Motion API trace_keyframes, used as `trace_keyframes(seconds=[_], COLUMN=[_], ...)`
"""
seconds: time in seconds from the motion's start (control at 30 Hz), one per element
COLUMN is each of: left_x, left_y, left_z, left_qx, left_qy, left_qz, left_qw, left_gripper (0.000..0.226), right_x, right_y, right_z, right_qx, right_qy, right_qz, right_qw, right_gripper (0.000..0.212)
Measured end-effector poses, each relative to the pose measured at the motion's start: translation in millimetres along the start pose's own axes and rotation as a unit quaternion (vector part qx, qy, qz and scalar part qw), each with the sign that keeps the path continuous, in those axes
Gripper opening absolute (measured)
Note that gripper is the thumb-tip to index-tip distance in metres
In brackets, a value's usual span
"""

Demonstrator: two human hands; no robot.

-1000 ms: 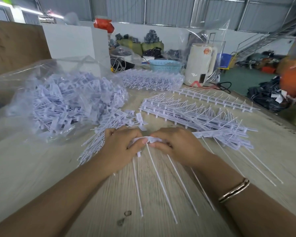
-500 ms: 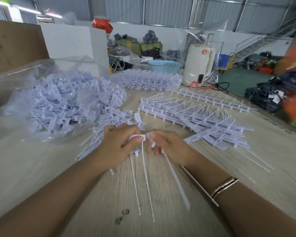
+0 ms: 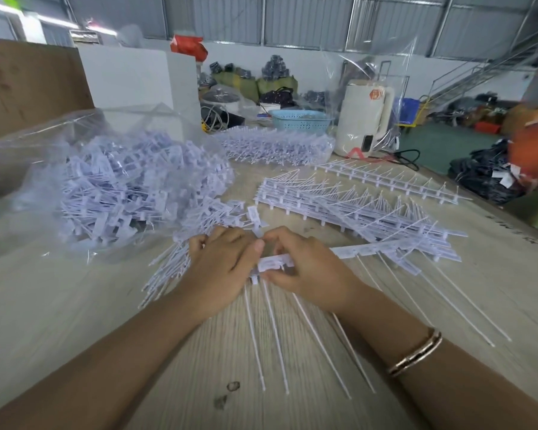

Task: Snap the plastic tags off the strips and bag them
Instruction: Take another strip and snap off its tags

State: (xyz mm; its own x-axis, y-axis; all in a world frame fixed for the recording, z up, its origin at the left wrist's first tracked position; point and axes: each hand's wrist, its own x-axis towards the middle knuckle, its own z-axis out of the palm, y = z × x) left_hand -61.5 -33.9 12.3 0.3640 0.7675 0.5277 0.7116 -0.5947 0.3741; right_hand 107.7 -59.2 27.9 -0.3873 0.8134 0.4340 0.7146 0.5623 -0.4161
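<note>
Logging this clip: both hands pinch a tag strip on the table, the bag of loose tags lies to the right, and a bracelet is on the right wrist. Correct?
Not quite. The head view shows the bag of loose tags lying to the left, not the right. The rest holds.

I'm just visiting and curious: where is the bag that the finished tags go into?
The clear plastic bag lies on the table's far left, beyond the left hand, already bulging with white tags.

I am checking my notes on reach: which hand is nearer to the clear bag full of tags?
Left. The left hand lies just beside the clear bag's near right edge. The right hand lies beyond the left hand, farther from the bag.
</note>
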Motion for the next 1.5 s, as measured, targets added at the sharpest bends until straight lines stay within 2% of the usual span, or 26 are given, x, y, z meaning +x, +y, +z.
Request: trace_keyframes(seconds=[0.1, 0.2, 0.3, 0.43, 0.67, 0.77, 0.83, 0.97, 1.13, 1.2, 1.27, 1.33, 1.5], left_x=[-1.5, 0.3, 1.6, 0.5, 1.4, 0.2, -0.1, 2.2, 4.5, 5.7, 5.7, 5.5, 3.9], left_y=[5.2, 0.7, -6.8, -7.9, -7.4, -7.5, -7.3, -6.0, -7.8, -6.5, -4.9, -6.2, -8.8], left_z=[3.1, 1.1, -1.9, -2.2, -6.1, -5.2, -5.9, -7.0, -8.0, -8.9, -9.3, -8.1, -7.3], left_qx=[-0.007, -0.024, -0.010, -0.013, 0.003, 0.055, 0.052, -0.019, -0.141, -0.173, -0.190, -0.204, -0.284], left_qy=[-0.022, -0.028, -0.027, -0.022, 0.013, 0.019, 0.016, 0.003, -0.015, -0.018, -0.018, -0.025, -0.066], left_qz=[0.018, 0.004, 0.009, 0.029, 0.063, 0.113, 0.111, 0.072, 0.075, 0.085, 0.081, 0.068, 0.010], left_qw=[1.000, 0.999, 1.000, 0.999, 0.998, 0.992, 0.992, 0.997, 0.987, 0.981, 0.978, 0.976, 0.956], left_gripper=[0.060, 0.046, 0.054, 0.052, 0.032, 0.034, 0.033, 0.039, 0.040, 0.044, 0.039, 0.030, 0.033], right_x=[-0.7, -4.6, -5.3, -0.9, -2.6, -2.6, -2.7, -2.4, 0.3, -0.2, -1.0, -1.1, -0.4], right_y=[-1.8, 9.5, 20.8, 19.0, 18.7, 20.0, 21.5, 19.6, 16.0, 15.2, 15.4, 16.5, 14.4], right_z=[-0.5, -16.7, -25.0, -17.5, -14.5, -12.3, -10.8, -4.4, 3.9, 5.0, 5.2, 5.3, 4.9], right_qx=[0.049, 0.124, 0.006, -0.113, -0.085, -0.056, -0.023, 0.146, 0.337, 0.357, 0.376, 0.386, 0.365], right_qy=[-0.025, -0.079, -0.043, 0.011, -0.002, -0.032, -0.030, -0.018, -0.027, -0.026, -0.027, -0.028, -0.023], right_qz=[-0.014, 0.004, -0.021, -0.039, -0.036, -0.015, 0.006, 0.053, 0.084, 0.073, 0.070, 0.070, 0.075], right_qw=[0.998, 0.989, 0.999, 0.993, 0.996, 0.998, 0.999, 0.988, 0.937, 0.931, 0.923, 0.919, 0.928], right_gripper=[0.043, 0.038, 0.028, 0.021, 0.023, 0.026, 0.026, 0.022, 0.021, 0.019, 0.019, 0.020, 0.020])
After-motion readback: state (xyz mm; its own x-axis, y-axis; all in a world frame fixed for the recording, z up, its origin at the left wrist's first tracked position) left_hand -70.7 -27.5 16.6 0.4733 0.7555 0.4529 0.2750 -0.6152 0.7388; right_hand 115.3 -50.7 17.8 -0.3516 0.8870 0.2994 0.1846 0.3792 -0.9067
